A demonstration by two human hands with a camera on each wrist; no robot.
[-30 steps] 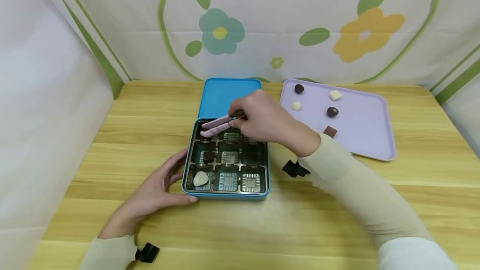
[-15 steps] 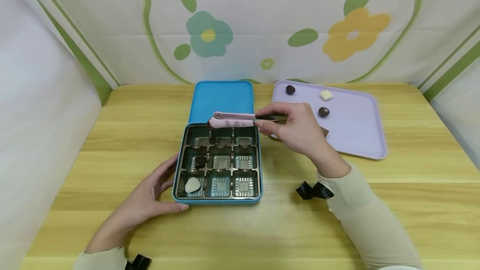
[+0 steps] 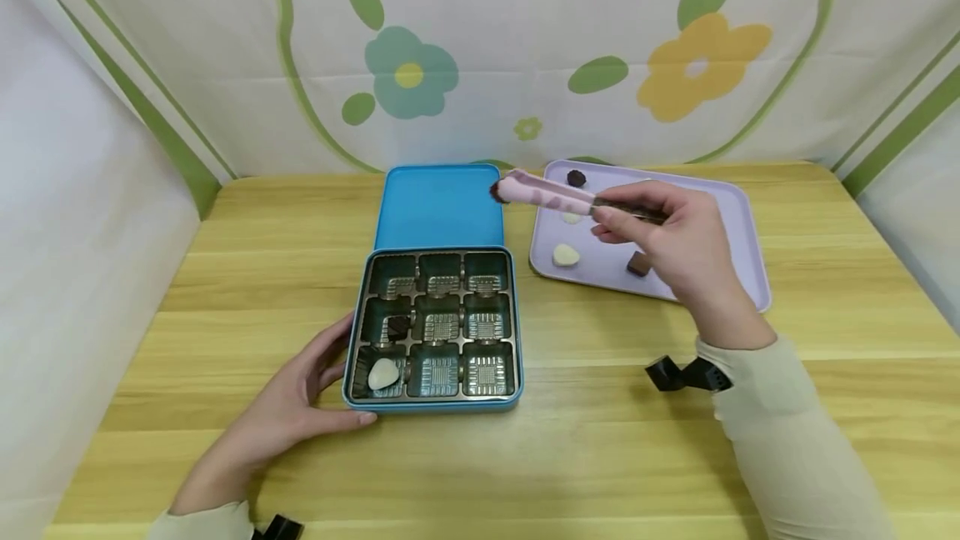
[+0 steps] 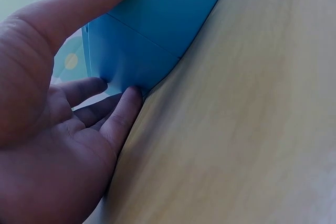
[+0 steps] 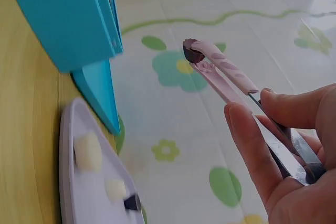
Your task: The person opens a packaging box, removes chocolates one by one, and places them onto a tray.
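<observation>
My right hand (image 3: 686, 236) holds a pair of tongs (image 3: 551, 192) with pink tips and metal handles, raised over the lilac tray. A dark, ridged chocolate (image 5: 191, 52) is pinched between the tips, near the right edge of the blue lid in the head view. My left hand (image 3: 288, 411) rests at the near left corner of a blue tin (image 3: 432, 408), thumb along its front wall and fingertips against its side. Inside, a divided insert carries a dark square chocolate (image 3: 398, 327) in the middle left compartment and a white chocolate (image 3: 383, 373) in the front left one.
The blue lid (image 3: 441, 202) lies behind the tin. On the lilac tray (image 3: 753, 257) are a dark round chocolate (image 3: 576, 178), a white piece (image 3: 566, 255) at the front and a brown square (image 3: 639, 263). My right hand hides part of the tray.
My right hand has lifted the tongs out of the back left compartment and moved them right, with the dark chocolate between the tips. My left hand stays at the tin.
</observation>
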